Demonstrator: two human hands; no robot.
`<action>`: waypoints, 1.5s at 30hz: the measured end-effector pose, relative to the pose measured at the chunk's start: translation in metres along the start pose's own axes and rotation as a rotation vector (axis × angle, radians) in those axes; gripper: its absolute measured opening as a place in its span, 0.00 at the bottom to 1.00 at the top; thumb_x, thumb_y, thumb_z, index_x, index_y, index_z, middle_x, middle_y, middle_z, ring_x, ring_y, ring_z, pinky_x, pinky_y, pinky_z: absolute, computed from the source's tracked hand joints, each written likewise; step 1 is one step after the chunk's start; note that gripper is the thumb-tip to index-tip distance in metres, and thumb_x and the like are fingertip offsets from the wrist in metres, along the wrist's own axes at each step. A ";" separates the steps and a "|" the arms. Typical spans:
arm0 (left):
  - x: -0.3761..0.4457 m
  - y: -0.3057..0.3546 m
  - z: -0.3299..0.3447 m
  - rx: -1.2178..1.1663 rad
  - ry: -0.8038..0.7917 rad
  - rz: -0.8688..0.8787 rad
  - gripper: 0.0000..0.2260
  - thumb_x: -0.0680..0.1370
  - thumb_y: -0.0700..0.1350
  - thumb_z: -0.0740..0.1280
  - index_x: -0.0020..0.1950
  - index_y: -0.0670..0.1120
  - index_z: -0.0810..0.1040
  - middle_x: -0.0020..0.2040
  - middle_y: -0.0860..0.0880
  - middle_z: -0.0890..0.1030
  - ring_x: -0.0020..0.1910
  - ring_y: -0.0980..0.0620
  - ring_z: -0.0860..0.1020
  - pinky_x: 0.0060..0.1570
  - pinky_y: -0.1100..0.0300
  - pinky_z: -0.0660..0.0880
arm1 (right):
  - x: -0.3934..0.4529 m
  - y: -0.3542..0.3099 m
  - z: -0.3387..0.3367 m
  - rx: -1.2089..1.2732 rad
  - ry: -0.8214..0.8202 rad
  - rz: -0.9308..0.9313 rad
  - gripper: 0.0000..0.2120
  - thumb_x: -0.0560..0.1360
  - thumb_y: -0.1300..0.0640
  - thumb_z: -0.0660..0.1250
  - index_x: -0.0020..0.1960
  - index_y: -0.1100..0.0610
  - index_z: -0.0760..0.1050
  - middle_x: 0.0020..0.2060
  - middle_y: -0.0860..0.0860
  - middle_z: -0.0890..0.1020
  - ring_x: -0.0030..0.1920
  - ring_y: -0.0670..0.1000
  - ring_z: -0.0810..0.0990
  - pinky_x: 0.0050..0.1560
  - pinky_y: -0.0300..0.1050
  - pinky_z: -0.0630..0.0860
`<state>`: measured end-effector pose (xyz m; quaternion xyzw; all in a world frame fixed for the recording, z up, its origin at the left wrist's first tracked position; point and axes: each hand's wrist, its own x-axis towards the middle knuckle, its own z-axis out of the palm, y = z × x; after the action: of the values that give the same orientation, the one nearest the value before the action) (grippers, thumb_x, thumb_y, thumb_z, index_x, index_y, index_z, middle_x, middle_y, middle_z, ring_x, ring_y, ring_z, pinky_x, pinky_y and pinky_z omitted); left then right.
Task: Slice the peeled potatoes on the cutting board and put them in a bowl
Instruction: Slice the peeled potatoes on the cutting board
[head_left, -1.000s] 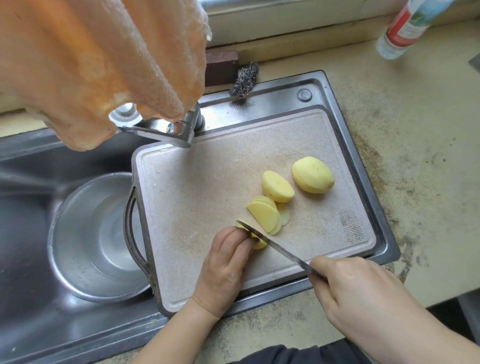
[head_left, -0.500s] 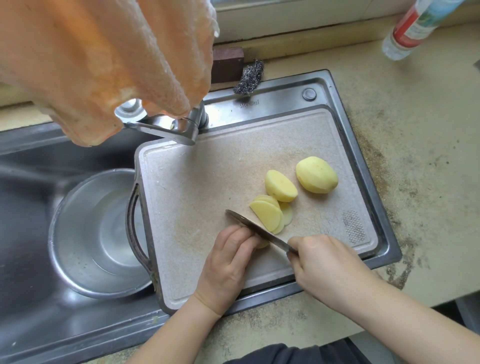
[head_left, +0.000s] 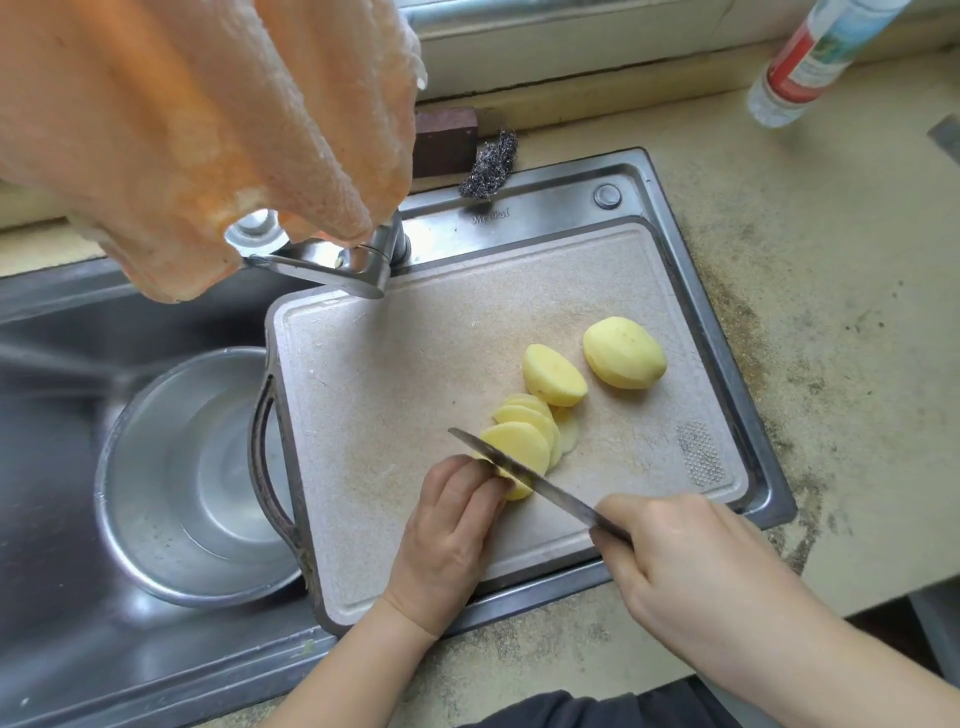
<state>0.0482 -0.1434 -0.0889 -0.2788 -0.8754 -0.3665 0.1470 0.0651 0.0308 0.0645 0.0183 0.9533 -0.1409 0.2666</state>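
mid-slicing: our left hand (head_left: 457, 525) pins the potato piece (head_left: 517, 488), right hand (head_left: 675, 556) grips the knife (head_left: 524, 475) beside the fingertips; next cut needs fingers tucked clear

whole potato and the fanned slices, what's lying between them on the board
In the head view, a cut potato half lies on the cutting board between the whole peeled potato and the fanned slices.

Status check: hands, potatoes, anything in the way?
Left hand pins potato end; right hand grips knife, mid-cut. Slices on board, bowl without potato. Nothing blocking.
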 end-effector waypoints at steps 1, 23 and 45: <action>0.000 0.000 0.000 -0.001 -0.003 0.000 0.10 0.75 0.36 0.67 0.55 0.42 0.74 0.55 0.47 0.73 0.54 0.46 0.73 0.63 0.61 0.68 | -0.005 -0.001 -0.001 -0.023 -0.006 0.005 0.13 0.76 0.46 0.54 0.35 0.50 0.59 0.27 0.49 0.66 0.40 0.57 0.75 0.35 0.47 0.63; 0.004 0.005 -0.005 -0.011 -0.014 -0.034 0.07 0.76 0.37 0.65 0.52 0.40 0.79 0.54 0.47 0.73 0.53 0.48 0.73 0.62 0.62 0.68 | 0.036 -0.001 0.034 -0.016 -0.004 -0.022 0.04 0.75 0.55 0.58 0.46 0.50 0.71 0.40 0.53 0.80 0.46 0.60 0.77 0.36 0.47 0.63; -0.002 0.001 -0.001 -0.008 0.013 -0.004 0.10 0.75 0.35 0.67 0.56 0.42 0.75 0.54 0.47 0.73 0.54 0.47 0.73 0.64 0.61 0.68 | -0.001 -0.002 0.000 0.048 -0.036 0.061 0.14 0.77 0.46 0.54 0.37 0.52 0.62 0.28 0.49 0.67 0.41 0.57 0.74 0.35 0.47 0.64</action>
<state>0.0503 -0.1444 -0.0884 -0.2754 -0.8735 -0.3719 0.1511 0.0653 0.0289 0.0656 0.0513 0.9436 -0.1559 0.2875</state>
